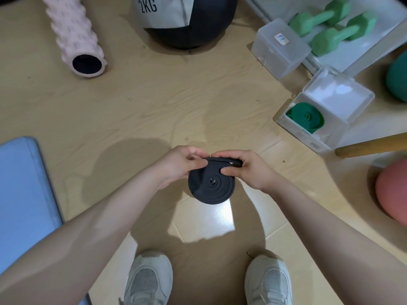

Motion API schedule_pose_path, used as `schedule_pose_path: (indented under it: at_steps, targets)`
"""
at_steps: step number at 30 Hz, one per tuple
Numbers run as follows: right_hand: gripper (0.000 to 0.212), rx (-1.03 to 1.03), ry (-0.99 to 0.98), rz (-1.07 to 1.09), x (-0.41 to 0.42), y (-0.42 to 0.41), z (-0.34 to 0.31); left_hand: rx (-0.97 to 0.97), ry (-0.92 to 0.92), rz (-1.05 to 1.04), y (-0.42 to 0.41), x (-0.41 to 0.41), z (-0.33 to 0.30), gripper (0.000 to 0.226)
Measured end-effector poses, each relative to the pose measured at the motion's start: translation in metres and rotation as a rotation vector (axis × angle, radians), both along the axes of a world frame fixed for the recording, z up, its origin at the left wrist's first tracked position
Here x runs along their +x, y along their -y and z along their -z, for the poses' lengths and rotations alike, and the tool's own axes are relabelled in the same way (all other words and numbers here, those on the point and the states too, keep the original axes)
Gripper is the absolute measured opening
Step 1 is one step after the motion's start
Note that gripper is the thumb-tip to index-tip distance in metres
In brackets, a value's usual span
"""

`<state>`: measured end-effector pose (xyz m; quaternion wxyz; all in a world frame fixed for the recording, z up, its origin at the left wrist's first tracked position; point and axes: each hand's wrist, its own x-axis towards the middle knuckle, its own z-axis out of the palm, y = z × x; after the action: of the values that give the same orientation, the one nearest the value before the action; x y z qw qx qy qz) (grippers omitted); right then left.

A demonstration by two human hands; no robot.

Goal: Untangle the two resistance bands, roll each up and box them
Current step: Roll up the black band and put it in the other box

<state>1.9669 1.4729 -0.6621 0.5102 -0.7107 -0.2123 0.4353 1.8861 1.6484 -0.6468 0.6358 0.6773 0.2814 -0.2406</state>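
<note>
A: Status?
B: Black band (211, 183) coiled, held in the air over the floor. Left hand (180, 164) and right hand (246, 170) both pinch its top edge.
A: Risk?
B: Loose tail end; slack grip likely lets it spring open.
A: Boxes?
B: Open box (326, 128) holds green band (306, 118). Closed box (279, 49) contents unclear.

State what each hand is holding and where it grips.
Both hands hold the black rolled-up rubber resistance band at its upper edge: the left hand pinches the top left, the right hand the top right.
</note>
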Motion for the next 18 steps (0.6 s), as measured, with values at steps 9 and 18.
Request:
schedule_pose_path:
  at_steps: [9, 18]
  targets:
    - [0.044, -0.052, 0.189, -0.087, 0.006, 0.0, -0.002, 0.047, 0.075, -0.179, 0.011, -0.005, 0.004, 0.012]
    - [0.042, -0.023, 0.162, -0.075, 0.01, -0.004, -0.012, 0.148, 0.146, 0.034, 0.01, 0.001, -0.009, 0.027]
